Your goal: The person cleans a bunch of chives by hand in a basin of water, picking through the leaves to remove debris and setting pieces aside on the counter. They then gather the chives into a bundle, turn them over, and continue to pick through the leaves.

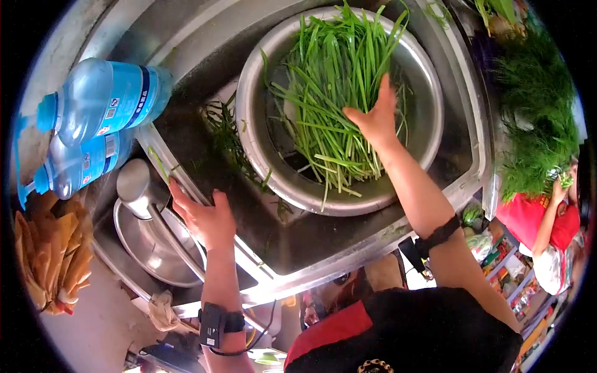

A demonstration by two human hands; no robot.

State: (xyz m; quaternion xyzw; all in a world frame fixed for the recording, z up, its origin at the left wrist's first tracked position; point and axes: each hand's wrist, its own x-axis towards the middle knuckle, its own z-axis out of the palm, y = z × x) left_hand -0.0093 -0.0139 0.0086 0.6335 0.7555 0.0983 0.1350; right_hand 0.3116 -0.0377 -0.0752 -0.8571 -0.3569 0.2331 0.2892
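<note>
A large steel bowl [410, 68] sits in a steel sink [292, 242] and holds a pile of long green chive-like leaves [329, 81]. My right hand [374, 115] lies flat on the right side of the greens, fingers spread and pressing on them. My left hand [205, 216] rests open on the sink's left rim, next to the faucet [135, 180], holding nothing. Both wrists carry black bands.
Two blue water bottles [102, 99] lie at the left edge. A second steel bowl [149, 245] sits under the faucet. Loose green stems [227, 133] lie in the sink. Feathery dill [538, 112] is piled at the right, where another person in red [541, 224] stands.
</note>
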